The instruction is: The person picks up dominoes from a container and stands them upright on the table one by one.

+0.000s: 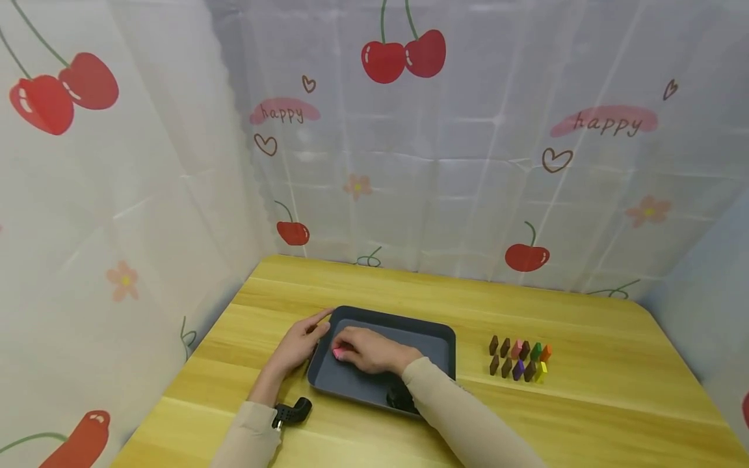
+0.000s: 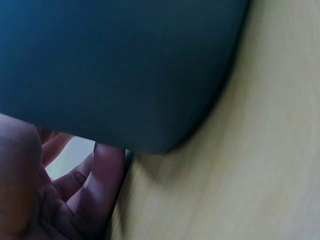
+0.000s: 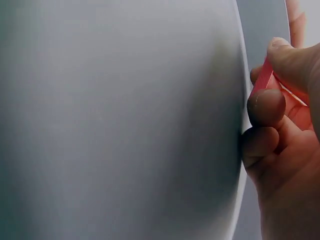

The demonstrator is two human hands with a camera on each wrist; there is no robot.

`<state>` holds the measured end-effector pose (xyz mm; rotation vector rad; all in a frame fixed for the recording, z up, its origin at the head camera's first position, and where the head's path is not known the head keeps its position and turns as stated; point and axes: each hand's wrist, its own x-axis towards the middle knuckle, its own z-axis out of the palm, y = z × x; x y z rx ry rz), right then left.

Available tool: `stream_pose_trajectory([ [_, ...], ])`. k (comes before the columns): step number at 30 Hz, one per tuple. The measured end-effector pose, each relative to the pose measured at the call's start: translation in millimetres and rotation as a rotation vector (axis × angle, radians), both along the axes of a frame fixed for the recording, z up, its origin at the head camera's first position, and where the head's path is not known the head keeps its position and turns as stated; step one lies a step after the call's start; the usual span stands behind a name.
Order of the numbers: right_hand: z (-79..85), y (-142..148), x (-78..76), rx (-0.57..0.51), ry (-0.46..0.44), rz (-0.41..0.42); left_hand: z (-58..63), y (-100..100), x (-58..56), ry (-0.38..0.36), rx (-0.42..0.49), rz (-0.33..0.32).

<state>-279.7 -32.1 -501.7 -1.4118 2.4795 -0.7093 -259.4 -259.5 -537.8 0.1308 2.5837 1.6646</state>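
Note:
Inside the dark grey tray (image 1: 374, 383), toward its left end, my right hand (image 1: 371, 351) pinches a small pink block (image 1: 338, 353) between thumb and fingers. The right wrist view shows the pink block (image 3: 263, 80) as a thin flat piece, partly covered by the fingertips. My left hand (image 1: 298, 341) touches the tray's left side near the far corner, its fingers stretched along the outside. In the left wrist view, the tray wall (image 2: 125, 65) hides the tips of the left hand (image 2: 75, 195).
Right of the tray, two rows of small upright blocks (image 1: 518, 370) stand on the wooden table (image 1: 608, 383), brown, pink, green, orange, purple and yellow. A black wrist device (image 1: 294, 411) sits on the left wrist. A cherry-printed curtain (image 1: 433, 162) encloses the table.

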Motion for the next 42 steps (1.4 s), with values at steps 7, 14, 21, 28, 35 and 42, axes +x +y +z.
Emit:
stream_pose_trajectory([
  [7, 6.2, 5.7, -5.2, 0.001, -0.015, -0.041, 3.5, -1.7, -0.6, -0.019, 0.032, -0.013],
  [14, 16.6, 13.4, -3.3, -0.002, -0.029, -0.051, 2.6, -1.0, -2.4, -0.025, 0.039, -0.015],
  [21, 29.7, 21.5, 1.7, -0.021, -0.048, -0.066, 3.4, 3.1, -1.2, -0.037, 0.032, 0.0],
  [28, 50.5, 34.5, 10.7, -0.063, -0.087, -0.068, 7.8, 3.4, -1.7, -0.041, 0.05, -0.007],
  [35, 65.3, 56.1, 27.2, -0.108, -0.11, -0.076, 6.3, 3.5, -0.9, -0.026, 0.012, -0.016],
  [42, 65.3, 79.8, 41.9, -0.132, -0.093, -0.072, 3.7, 3.0, 5.9, -0.031, 0.031, -0.026],
])
